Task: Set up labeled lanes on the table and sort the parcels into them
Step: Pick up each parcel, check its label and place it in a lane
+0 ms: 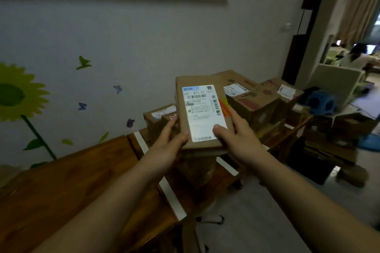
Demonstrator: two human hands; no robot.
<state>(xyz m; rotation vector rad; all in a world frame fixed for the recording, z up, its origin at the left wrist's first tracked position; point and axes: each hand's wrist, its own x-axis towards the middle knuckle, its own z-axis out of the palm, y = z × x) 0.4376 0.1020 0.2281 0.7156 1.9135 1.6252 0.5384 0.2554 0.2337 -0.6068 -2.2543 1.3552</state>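
Flat brown cardboard parcel (202, 113) with white shipping label held up above the dark wooden table (67, 181), left hand (168, 139) and right hand (236, 135) gripping its near corners, thumbs on top, white tape strips (170, 195) below, stacked cardboard boxes (253, 98) behind

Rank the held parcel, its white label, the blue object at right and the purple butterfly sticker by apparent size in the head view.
1. held parcel, nearest the camera
2. white label
3. blue object, farther away, so true size is unsure
4. purple butterfly sticker
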